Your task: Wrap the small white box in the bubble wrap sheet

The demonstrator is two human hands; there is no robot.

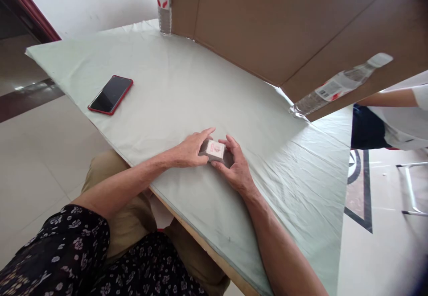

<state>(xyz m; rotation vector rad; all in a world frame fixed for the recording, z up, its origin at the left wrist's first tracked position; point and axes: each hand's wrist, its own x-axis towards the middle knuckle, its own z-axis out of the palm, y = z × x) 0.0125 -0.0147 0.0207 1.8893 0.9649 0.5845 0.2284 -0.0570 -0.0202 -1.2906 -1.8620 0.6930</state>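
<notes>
A small box [216, 149] with a pale top, red print and darker sides lies between my two hands, low over the cloth-covered table [187, 91]. My left hand [194, 149] holds its left side, thumb in front and fingers behind. Around the right side curls my right hand [236, 162], its thumb at the front edge and its fingertips at the back. Dark grey shows at both ends of the box, beside my palms; whether that is part of the box or shadow, I cannot tell.
A phone [111, 94] with a red edge lies at the left. Brown cardboard panels [240, 24] stand behind, with one upright bottle [164, 6] and one tilted bottle [337, 86] against them. Another person [394, 117] is at the right edge.
</notes>
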